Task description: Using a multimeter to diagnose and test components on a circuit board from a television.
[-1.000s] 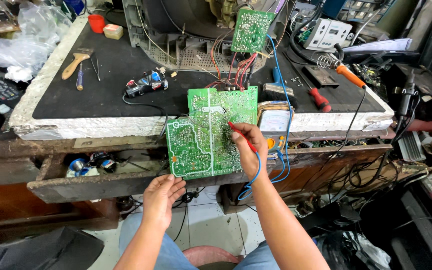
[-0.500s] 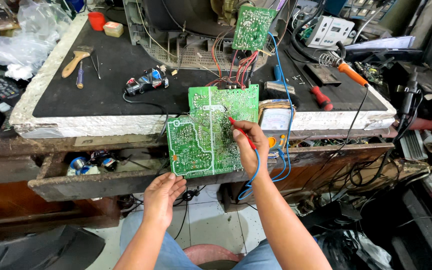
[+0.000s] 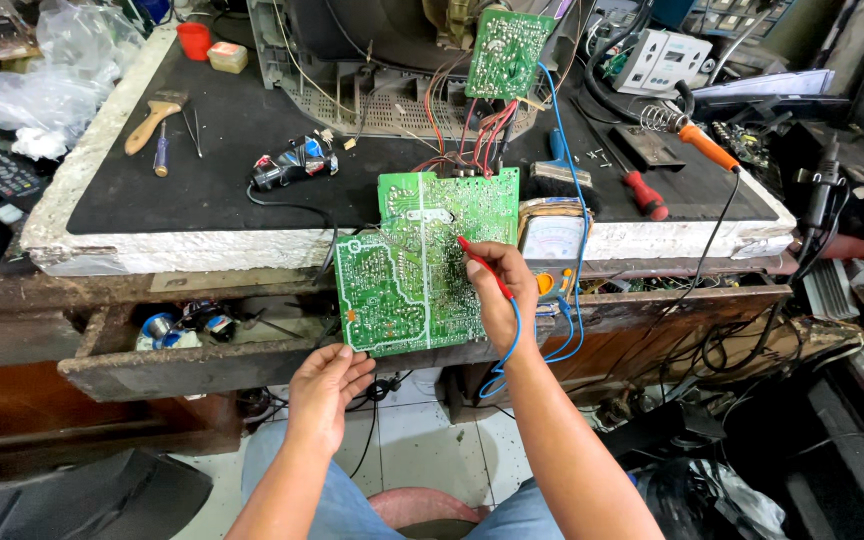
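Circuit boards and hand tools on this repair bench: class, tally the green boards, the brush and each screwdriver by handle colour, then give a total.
Green circuit boards: 2, the large board under the right hand and the upright board
Wooden-handled brush: 1
Blue-handled screwdriver: 1
Red-handled screwdriver: 1
Total: 5

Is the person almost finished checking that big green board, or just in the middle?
Looks like the middle. Done: the green circuit board is out, solder side up, propped against the bench, wires attached, and the meter sits beside it. In hand: the right hand presses a red probe onto the board while the left hand steadies its bottom edge. Left: the soldering iron lies unused.
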